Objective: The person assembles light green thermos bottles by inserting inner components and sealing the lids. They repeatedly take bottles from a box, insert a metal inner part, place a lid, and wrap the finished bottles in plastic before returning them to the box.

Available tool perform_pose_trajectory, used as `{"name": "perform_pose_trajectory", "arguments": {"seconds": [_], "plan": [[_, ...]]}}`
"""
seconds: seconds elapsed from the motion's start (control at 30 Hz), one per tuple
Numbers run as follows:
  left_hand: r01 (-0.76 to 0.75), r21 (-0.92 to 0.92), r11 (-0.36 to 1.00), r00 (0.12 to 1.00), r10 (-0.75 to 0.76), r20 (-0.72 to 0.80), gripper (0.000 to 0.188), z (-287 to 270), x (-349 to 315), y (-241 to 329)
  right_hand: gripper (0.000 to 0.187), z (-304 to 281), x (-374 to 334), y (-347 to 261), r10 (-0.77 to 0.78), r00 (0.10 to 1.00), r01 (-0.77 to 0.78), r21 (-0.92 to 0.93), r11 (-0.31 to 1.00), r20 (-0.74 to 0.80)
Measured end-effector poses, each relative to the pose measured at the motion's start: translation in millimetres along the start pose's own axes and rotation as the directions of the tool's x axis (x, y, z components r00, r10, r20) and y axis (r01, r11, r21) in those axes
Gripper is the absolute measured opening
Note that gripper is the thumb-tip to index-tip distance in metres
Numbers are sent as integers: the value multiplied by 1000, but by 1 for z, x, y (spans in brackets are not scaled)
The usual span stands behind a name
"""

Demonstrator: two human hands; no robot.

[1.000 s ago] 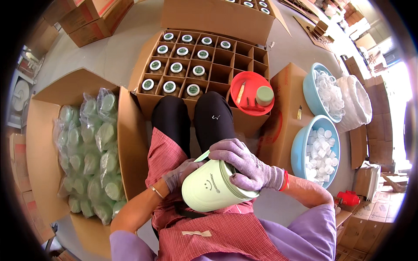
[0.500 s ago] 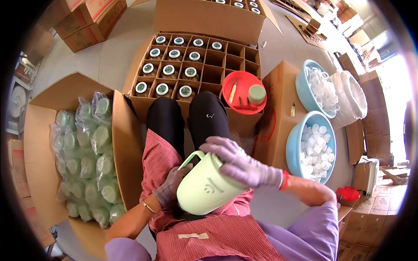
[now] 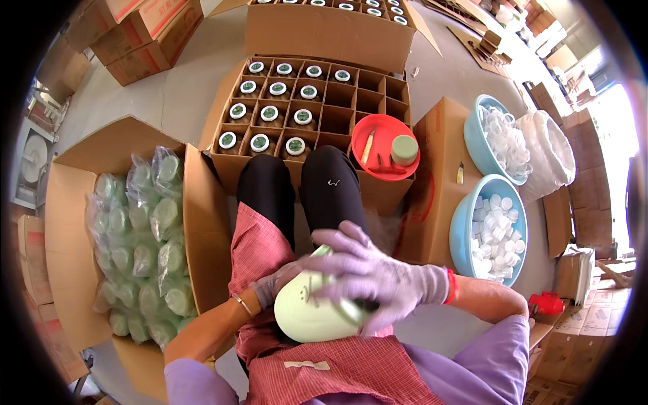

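Observation:
A pale green jug (image 3: 304, 316) lies tilted in my lap, with a small printed face on its side and its handle turned toward my knees. My left hand (image 3: 275, 283), in a grey-purple glove, is closed at the handle side and holds the jug; its fingers are partly hidden. Across the jug's upper side spreads my right hand (image 3: 388, 278), also gloved. Its fingers are apart and slightly blurred, and they cover much of the rim end. Whether the right fingers press on the jug I cannot tell.
Bagged green jugs (image 3: 138, 250) fill a carton at left. A divided carton (image 3: 374, 101) ahead holds white-rimmed, green-topped containers. On its corner sits a red bowl (image 3: 368, 128) with a knife and green lid. At right, blue basins hold white rings (image 3: 503, 138) and white caps (image 3: 499, 236).
The jug has turned in my lap, its printed side shifting and its handle now mostly hidden. My right hand has slid down over its side with fingers spreading. The view has shifted slightly.

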State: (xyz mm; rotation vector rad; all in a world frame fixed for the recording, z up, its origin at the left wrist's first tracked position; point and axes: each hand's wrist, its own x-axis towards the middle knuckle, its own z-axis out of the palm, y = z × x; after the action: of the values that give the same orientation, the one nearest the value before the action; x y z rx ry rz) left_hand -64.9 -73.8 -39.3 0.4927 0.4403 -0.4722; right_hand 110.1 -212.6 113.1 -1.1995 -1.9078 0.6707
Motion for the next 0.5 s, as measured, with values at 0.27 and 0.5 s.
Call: {"name": "perform_pose_trajectory", "arguments": {"seconds": [0.27,0.5], "plan": [[-62,113,992,998,61,8,34,12,-6,-4,72,14,4,1,229,973,-228,-74,971,7],[-365,727,581,891,443,93,36,38,-34,21,68,-2,18,3,142,989,-140,64,988,-36]]}}
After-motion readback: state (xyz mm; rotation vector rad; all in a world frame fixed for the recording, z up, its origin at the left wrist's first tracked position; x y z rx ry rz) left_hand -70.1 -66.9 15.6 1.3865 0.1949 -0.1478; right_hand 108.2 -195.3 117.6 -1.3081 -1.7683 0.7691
